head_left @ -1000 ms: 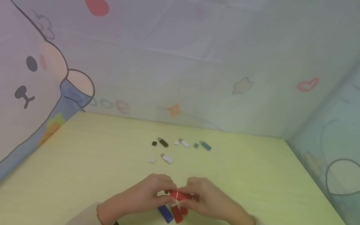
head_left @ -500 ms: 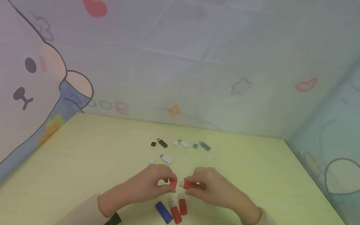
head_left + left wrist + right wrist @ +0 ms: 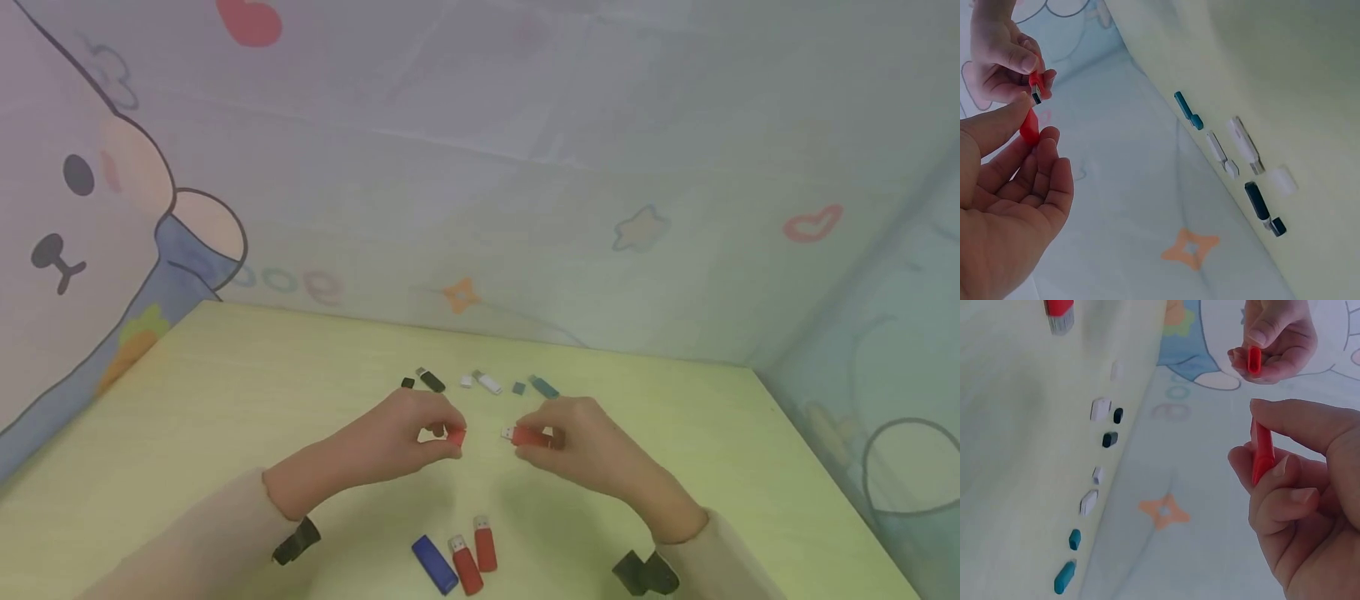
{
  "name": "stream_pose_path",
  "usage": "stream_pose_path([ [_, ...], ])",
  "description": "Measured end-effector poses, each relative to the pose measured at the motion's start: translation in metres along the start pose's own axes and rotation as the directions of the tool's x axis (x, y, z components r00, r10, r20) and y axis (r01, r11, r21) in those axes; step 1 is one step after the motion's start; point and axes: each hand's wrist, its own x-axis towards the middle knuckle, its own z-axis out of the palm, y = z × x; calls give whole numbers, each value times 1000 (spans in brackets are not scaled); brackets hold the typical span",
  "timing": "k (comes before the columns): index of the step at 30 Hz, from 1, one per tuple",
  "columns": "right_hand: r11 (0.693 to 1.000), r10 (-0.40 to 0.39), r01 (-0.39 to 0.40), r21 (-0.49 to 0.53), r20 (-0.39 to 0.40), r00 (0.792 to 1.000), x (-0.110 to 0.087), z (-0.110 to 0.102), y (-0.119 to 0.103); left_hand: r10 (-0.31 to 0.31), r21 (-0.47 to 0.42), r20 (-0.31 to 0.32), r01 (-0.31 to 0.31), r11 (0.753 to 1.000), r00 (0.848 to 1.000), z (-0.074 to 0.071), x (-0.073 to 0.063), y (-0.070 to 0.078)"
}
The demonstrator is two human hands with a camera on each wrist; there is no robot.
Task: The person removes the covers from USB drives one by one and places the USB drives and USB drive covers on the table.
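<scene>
My left hand pinches a small red cap between thumb and fingers. Across a narrow gap, my right hand holds a red USB stick, its metal plug bare and facing the cap. In the right wrist view the hollow end of the cap shows. Both hands are raised over the table, cap and stick apart. Nearer the body lie a blue USB stick and two red USB sticks, one at the front and another to its right, plugs bare.
Along the back of the table lie uncapped black, white and teal USB sticks, each beside its cap. Another white stick with a cap is hidden in the head view. A printed cloth hangs behind.
The red cap has come off the red USB stick. Both hands have moved forward and drawn apart, left with the cap, right with the stick. The sticks on the table stay put.
</scene>
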Motion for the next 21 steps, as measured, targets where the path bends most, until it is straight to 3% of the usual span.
stream_pose_path([
  [8, 999, 43, -44, -17, -49, 998, 16, -7, 8, 3, 53, 0, -3, 999, 1000, -8, 25, -7],
  [21, 991, 130, -130, 11, -132, 983, 44, -2, 25, 5, 8, -44, -5, 1000, 999, 2, 49, -34],
])
